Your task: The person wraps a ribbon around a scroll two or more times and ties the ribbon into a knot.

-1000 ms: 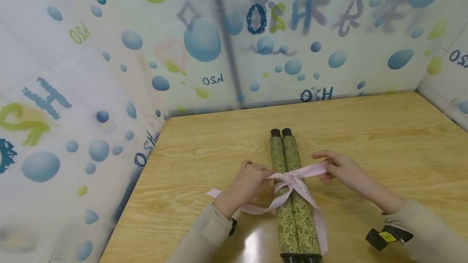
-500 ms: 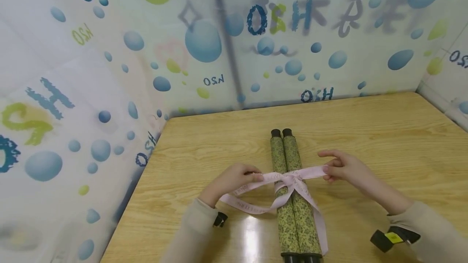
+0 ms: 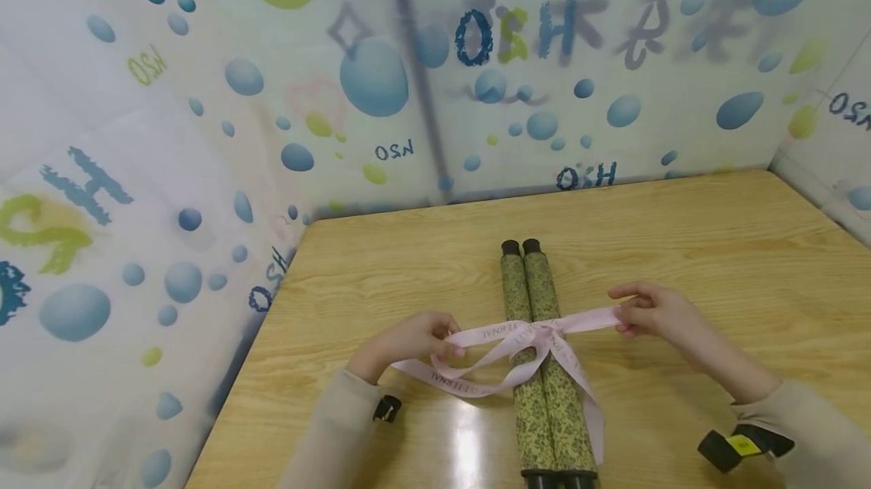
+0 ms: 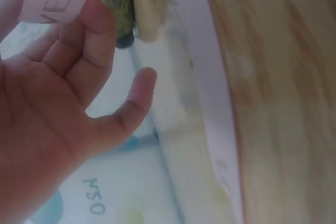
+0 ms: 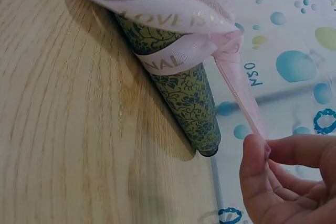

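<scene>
Two scroll rolls [image 3: 537, 398] in green patterned cloth with black end knobs lie side by side on the table. A pink ribbon [image 3: 500, 334] printed with lettering is wrapped around them and knotted on top. My left hand [image 3: 411, 341], left of the rolls, pinches one stretch of the ribbon between thumb and fingers. On the right side, my right hand [image 3: 656, 315] pinches another end, pulled straight out from the knot. The right wrist view shows thumb and forefinger [image 5: 294, 150] closed on that ribbon end. One ribbon tail hangs down over the right roll; another loops below my left hand.
The wooden table [image 3: 408, 262] spreads around the rolls, meeting a white wall [image 3: 449, 96] with blue and green drops at the back and left. A dark wrist strap [image 3: 742, 444] is on each sleeve.
My left hand has moved from the knot out to the left, drawing the ribbon with it. My right hand has shifted slightly right, and its ribbon end stays stretched.
</scene>
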The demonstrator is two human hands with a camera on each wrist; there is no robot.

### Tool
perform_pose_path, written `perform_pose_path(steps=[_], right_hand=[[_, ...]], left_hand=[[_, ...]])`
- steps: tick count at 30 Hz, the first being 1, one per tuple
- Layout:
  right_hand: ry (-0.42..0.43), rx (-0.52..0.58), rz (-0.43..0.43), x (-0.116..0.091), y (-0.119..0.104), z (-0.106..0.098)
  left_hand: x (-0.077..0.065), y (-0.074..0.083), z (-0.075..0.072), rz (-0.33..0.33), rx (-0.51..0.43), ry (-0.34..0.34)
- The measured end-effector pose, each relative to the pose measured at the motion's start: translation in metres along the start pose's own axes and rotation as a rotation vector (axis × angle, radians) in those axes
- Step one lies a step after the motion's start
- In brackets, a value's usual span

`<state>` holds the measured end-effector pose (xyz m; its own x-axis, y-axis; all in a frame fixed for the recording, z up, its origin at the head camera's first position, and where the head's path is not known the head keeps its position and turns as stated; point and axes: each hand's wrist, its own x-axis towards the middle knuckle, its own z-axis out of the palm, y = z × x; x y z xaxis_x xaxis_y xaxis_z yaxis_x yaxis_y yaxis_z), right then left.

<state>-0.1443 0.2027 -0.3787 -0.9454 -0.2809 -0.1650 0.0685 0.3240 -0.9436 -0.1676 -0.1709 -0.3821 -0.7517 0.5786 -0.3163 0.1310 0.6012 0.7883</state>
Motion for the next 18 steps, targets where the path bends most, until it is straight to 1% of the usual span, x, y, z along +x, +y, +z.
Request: perform_pose_path(steps=[3,7,9,13,18], right_hand=[[0.013,-0.020,0.020,0.000,0.003,-0.002],[0.015,-0.026,0.052,-0.002,0.009,-0.003],[0.013,-0.028,0.056,-0.003,0.011,-0.003],[0.030,-0.064,0.028,-0.006,0.016,-0.004],[0.057,-0.124,-0.008,-0.010,0.026,-0.009]], left_hand=[[-0.009,-0.008,-0.007,-0.008,0.070,0.019],[-0.021,-0.014,-0.015,0.001,0.099,0.031],[-0.026,-0.016,-0.019,-0.003,0.098,0.031],[-0.031,-0.017,-0.023,-0.020,0.107,0.040],[-0.036,-0.022,-0.027,-0.057,0.082,0.087]])
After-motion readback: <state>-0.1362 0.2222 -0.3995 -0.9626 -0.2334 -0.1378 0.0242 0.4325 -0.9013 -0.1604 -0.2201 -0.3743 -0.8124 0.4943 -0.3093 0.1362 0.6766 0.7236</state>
